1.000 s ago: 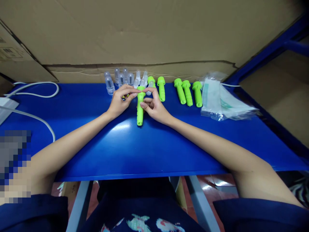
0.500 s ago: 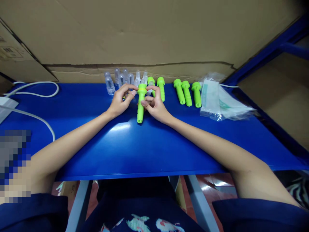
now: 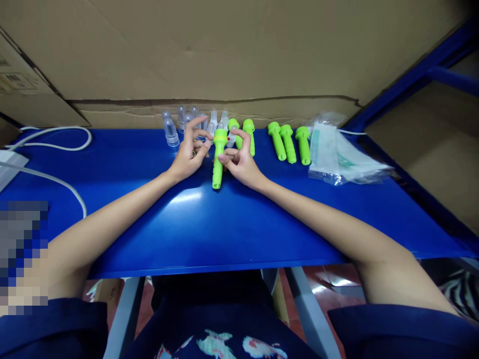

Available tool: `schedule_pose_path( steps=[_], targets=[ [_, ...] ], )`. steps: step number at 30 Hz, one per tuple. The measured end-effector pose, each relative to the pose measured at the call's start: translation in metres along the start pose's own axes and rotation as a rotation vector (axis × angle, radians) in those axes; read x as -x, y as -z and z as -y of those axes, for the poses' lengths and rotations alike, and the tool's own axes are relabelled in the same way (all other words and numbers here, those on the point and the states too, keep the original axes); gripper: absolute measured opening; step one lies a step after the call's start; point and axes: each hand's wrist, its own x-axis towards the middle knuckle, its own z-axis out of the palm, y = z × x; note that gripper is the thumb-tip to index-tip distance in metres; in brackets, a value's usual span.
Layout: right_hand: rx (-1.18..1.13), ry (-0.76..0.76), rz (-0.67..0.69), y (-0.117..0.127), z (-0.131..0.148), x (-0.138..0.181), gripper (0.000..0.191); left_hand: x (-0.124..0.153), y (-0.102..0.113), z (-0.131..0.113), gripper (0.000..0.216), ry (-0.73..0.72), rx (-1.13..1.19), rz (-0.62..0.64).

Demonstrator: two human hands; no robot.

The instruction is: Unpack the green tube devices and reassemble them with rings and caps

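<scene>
My right hand (image 3: 243, 162) grips the barrel of a lime-green flashlight (image 3: 217, 167) between thumb and fingers, its index finger bent towards the wide head. The flashlight points away from me, head at the back, above the blue table. To its left is my left hand (image 3: 189, 152), fingers apart and index finger raised, with the thumb tip close to the flashlight head. Whether it touches cannot be told. Behind my hands stand several clear plastic tubes (image 3: 171, 132), partly covered by my left fingers. Two more green flashlights (image 3: 249, 130) lie just behind my right hand.
Three green flashlights (image 3: 288, 144) lie in a row to the right, beside clear plastic bags (image 3: 337, 154) with white and green contents. White cables (image 3: 71, 128) loop across the left of the blue table (image 3: 187, 234). Cardboard (image 3: 224, 50) walls off the back, and a blue frame (image 3: 415, 89) rises right.
My left index finger has lifted away from the flashlight head, and the left fingers have spread. My right hand keeps its hold on the flashlight, almost unmoved.
</scene>
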Motion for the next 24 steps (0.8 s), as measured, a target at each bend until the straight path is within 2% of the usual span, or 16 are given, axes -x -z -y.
schedule_pose_path(
  steps=[2, 5, 7, 11, 15, 19, 24],
  targets=[
    [0.01, -0.002, -0.003, 0.0, -0.001, 0.0, 0.082, 0.0, -0.001, 0.002, 0.07, -0.013, 0.01, -0.005],
    [0.021, -0.008, 0.034, 0.001, 0.001, -0.001, 0.082, -0.002, -0.001, -0.001, 0.055, -0.026, -0.031, -0.01],
    [0.014, -0.017, 0.05, 0.002, 0.003, -0.001, 0.081, -0.003, 0.0, -0.004, 0.052, -0.017, -0.039, -0.015],
    [0.024, 0.0, 0.018, 0.001, 0.006, -0.001, 0.083, -0.003, 0.0, -0.004, 0.051, 0.025, 0.031, -0.021],
    [0.133, 0.083, -0.094, 0.002, 0.007, 0.001, 0.08, -0.003, -0.001, 0.001, 0.049, 0.053, 0.089, -0.041],
    [0.242, 0.135, -0.235, 0.007, 0.015, 0.0, 0.079, -0.002, -0.002, 0.0, 0.042, 0.054, 0.091, -0.005],
    [0.275, 0.251, -0.363, 0.029, 0.039, -0.009, 0.069, -0.001, -0.003, -0.006, 0.03, 0.056, 0.087, 0.029]
  ],
)
